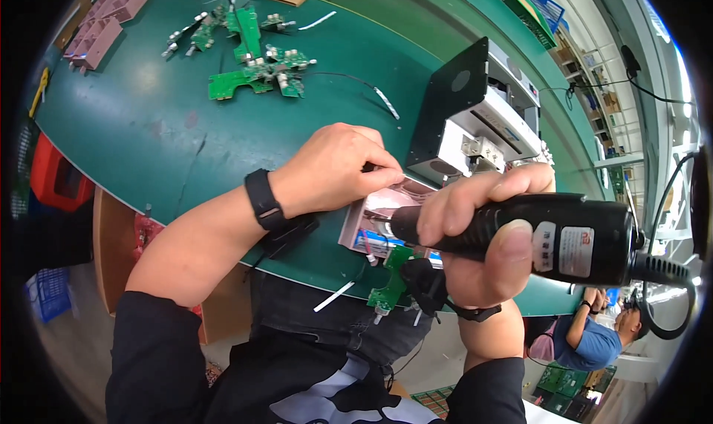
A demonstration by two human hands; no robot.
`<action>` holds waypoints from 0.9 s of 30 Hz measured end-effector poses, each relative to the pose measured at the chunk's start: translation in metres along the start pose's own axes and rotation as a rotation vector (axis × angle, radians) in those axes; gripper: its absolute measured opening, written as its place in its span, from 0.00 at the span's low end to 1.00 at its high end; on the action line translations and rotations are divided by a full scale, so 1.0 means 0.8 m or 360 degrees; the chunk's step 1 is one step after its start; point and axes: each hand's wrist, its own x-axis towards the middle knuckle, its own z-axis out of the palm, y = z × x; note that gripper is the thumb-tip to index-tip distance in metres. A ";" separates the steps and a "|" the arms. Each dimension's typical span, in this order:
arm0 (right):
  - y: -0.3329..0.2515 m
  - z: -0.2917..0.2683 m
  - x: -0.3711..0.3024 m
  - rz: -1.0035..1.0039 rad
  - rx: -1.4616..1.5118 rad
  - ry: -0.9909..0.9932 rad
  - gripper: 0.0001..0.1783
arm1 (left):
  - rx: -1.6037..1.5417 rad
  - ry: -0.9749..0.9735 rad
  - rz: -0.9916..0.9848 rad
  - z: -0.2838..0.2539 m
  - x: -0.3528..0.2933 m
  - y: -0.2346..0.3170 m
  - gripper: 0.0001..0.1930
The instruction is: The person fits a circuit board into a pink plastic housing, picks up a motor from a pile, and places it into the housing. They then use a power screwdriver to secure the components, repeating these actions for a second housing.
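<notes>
A black corded electric screwdriver (pixel 572 231) lies across my right hand (pixel 464 205), whose fingers and thumb wrap round its barrel. Its bit points left, down into an open pinkish metal housing (pixel 354 227). My left hand (pixel 338 160) is closed, with thumb and forefinger pinched at the housing's far rim; anything small between them is hidden. Inside the housing's near side are blue parts (pixel 380 243), and a thin red and dark lead (pixel 368 249) hangs over the wall. A green circuit board (pixel 391 281) sits just in front, partly behind a black object (pixel 425 281) by my right wrist.
Several green circuit boards (pixel 249 71) lie at the far left on the green table (pixel 141 127), with pinkish housings (pixel 104 34) beyond. A black and silver boxy device (pixel 457 89) stands behind my right hand. Another person (pixel 594 338) is at the right. The screwdriver's cord (pixel 661 268) loops rightward.
</notes>
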 end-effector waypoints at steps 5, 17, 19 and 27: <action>0.031 -0.030 -0.020 -0.0184 0.0121 0.0067 0.18 | 0.0145 -0.0036 0.0251 0.025 -0.009 -0.016 0.06; 0.034 0.004 -0.011 -0.0263 0.0353 0.0256 0.27 | -0.0007 0.0102 0.0136 0.021 -0.005 0.000 0.09; 0.036 0.003 -0.011 -0.0291 0.0318 0.0215 0.24 | 0.0002 0.0103 0.0141 0.019 -0.001 -0.002 0.09; 0.045 -0.012 -0.002 -0.0284 0.0327 0.0268 0.20 | -0.0013 0.0105 0.0138 0.027 0.001 -0.002 0.09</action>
